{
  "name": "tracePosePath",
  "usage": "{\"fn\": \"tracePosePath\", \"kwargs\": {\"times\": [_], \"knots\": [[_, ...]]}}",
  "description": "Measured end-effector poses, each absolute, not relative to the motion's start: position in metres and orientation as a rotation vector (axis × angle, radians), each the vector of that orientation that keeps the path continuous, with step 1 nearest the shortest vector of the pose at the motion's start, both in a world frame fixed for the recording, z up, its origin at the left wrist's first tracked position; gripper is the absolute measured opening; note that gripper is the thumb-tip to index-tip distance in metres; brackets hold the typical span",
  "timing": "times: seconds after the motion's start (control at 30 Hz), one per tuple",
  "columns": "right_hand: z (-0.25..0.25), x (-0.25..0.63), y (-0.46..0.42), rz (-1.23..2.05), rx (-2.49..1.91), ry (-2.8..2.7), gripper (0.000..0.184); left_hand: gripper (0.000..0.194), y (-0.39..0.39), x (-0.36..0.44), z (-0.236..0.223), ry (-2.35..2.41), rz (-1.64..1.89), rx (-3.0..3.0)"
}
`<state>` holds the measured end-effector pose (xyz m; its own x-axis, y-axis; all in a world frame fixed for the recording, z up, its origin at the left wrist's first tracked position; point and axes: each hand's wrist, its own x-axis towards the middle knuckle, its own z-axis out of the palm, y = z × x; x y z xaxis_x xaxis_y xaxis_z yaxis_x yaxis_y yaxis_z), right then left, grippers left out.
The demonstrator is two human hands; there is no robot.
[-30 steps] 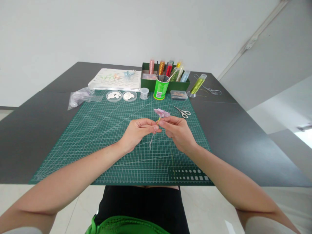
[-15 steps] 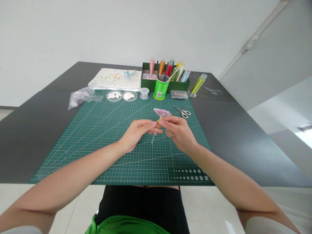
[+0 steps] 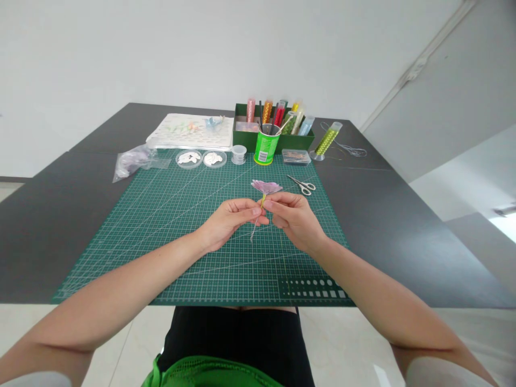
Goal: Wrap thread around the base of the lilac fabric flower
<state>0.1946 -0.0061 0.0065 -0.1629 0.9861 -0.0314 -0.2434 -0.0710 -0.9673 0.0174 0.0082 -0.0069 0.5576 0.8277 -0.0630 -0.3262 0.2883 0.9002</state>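
A pale purple artificial flower (image 3: 266, 186) stands upright between my hands, over the green cutting mat (image 3: 193, 215). Yellow-green thread covers the upper part of its stem (image 3: 263, 201), while a thin pale wire end hangs below my fingers. My left hand (image 3: 236, 217) pinches the stem between thumb and fingers. Just under the petals, my right hand (image 3: 292, 214) is closed at the stem's thread-covered part; a faint thread seems to run down from it over the mat. Small scissors (image 3: 302, 185) lie on the mat just beyond my right hand.
Behind the hands are a green can (image 3: 266, 148) of tools, a dark green box (image 3: 294, 142) with thread spools, and a standing green spool (image 3: 328, 141). Farther left lie two dishes of white pieces (image 3: 189, 158), a plastic bag (image 3: 131, 162) and a white board (image 3: 193, 137).
The flower has turned slightly and shifted a little left. My left fingers have moved slightly right along the stem; both hands keep their pinch.
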Motion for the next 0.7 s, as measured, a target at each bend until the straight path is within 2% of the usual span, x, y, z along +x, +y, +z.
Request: {"fn": "tracePosePath", "kwargs": {"times": [0.37, 0.7], "knots": [[0.025, 0.218, 0.000, 0.939, -1.099, -1.673, 0.013, 0.026, 0.010, 0.016, -0.006, 0.703, 0.948, 1.122], [0.036, 0.237, 0.006, 1.186, -1.012, -1.778, 0.018, 0.021, 0.013, 0.014, -0.003, 0.928, 0.926, 1.383]]}}
